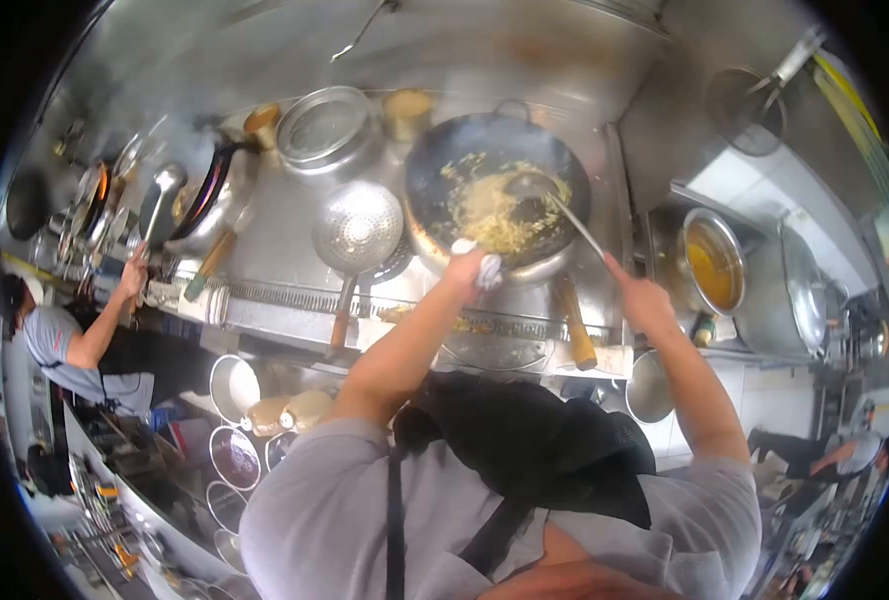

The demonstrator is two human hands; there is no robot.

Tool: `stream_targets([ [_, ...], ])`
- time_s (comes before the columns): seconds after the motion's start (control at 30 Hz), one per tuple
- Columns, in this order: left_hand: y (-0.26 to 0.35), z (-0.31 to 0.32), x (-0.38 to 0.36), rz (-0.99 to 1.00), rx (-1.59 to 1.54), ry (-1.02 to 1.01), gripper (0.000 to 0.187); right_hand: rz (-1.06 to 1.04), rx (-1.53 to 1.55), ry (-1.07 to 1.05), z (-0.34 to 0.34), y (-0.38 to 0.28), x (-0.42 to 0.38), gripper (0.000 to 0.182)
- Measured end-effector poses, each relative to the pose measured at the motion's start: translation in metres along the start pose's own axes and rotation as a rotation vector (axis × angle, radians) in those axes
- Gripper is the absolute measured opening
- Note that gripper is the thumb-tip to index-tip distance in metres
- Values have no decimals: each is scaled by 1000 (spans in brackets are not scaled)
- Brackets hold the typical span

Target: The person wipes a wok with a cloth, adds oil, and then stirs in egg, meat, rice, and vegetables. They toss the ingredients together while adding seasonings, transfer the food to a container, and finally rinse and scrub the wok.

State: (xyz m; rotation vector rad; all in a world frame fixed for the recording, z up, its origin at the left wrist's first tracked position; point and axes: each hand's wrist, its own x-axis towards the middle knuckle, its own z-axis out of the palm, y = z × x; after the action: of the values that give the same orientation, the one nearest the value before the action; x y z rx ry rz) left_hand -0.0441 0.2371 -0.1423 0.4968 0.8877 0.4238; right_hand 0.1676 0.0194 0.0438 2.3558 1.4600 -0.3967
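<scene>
A dark wok (430,160) sits on the range in front of me, with pale chopped food (495,215) and a little steam in it. At the near rim, my left hand (465,275) is closed on a white cloth (488,270) pressed against the wok's edge. My right hand (643,297) wraps round the long handle of a ladle (585,228). The ladle's bowl rests in the food, on the right side of the wok. A perforated strainer (360,225) with a wooden handle lies to the left of the wok.
Behind the strainer stands a lidded metal pot (330,130). A bowl of orange-yellow liquid (715,262) is at the right. A wooden-handled brush (578,325) lies at the front edge. To the left, a co-worker (85,340) holds a ladle over another wok.
</scene>
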Motion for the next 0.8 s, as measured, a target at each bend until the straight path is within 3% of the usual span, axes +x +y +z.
stream_targets([
  [0.07, -19, -9, -63, 54, -49, -11, 18, 4, 25, 65, -3, -2, 1, 87],
  [0.1, -38, -31, -82, -44, -12, 19, 21, -16, 39, 121, -3, -5, 2, 87],
  [0.17, -46, -40, -132, 189, 673, -11, 29, 17, 129, 64, -25, 0, -51, 86],
  [0.23, -44, -42, -151, 343, 1187, -19, 33, -137, 433, -11, -20, 22, -97, 84],
  [0.27, -30, -19, -138, 148, 562, 63, 30, -136, 436, -17, -16, 30, -100, 84],
  [0.3, -14, 3, -123, -45, -58, 130, 27, -203, 570, -154, -12, 40, -104, 83],
  [0.37, 8, 15, -48, -48, 49, 73, 21, -257, 778, -288, 1, 39, -100, 81],
  [0.4, 6, 28, -47, -18, 76, 128, 21, -422, 692, -109, 51, 42, -66, 85],
  [0.43, 1, 39, -47, 4, 107, 172, 20, -183, 656, -344, 43, 25, -44, 76],
  [0.47, -32, -9, -7, 25, 122, -29, 23, -162, 520, -146, 55, 15, -23, 62],
  [0.5, -47, -17, -34, -41, 75, -69, 27, -26, 529, -191, 63, 6, -1, 53],
  [0.53, -62, -23, -62, -109, 32, -107, 32, -43, 518, -83, 56, 5, -6, 55],
  [0.57, -63, -5, -121, -23, -24, -190, 35, -59, 503, 25, 48, 4, -12, 58],
  [0.6, -71, -14, -144, -34, 50, -60, 40, -98, 494, 57, 32, 14, -37, 63],
  [0.63, -71, -55, -129, -83, 117, -102, 40, -159, 490, 69, 33, 17, -57, 70],
  [0.67, -74, -98, -101, 35, 275, -156, 28, -107, 514, 65, 45, 28, -74, 70],
  [0.73, -45, -81, -79, 83, 160, -150, 16, -378, 653, 157, 56, 46, -96, 78],
  [0.77, -16, -30, -83, -13, -76, -95, 16, -384, 653, 153, 58, 46, -99, 78],
  [0.8, -5, -8, -66, 27, -41, 2, 16, -319, 550, 139, 62, 46, -99, 79],
])
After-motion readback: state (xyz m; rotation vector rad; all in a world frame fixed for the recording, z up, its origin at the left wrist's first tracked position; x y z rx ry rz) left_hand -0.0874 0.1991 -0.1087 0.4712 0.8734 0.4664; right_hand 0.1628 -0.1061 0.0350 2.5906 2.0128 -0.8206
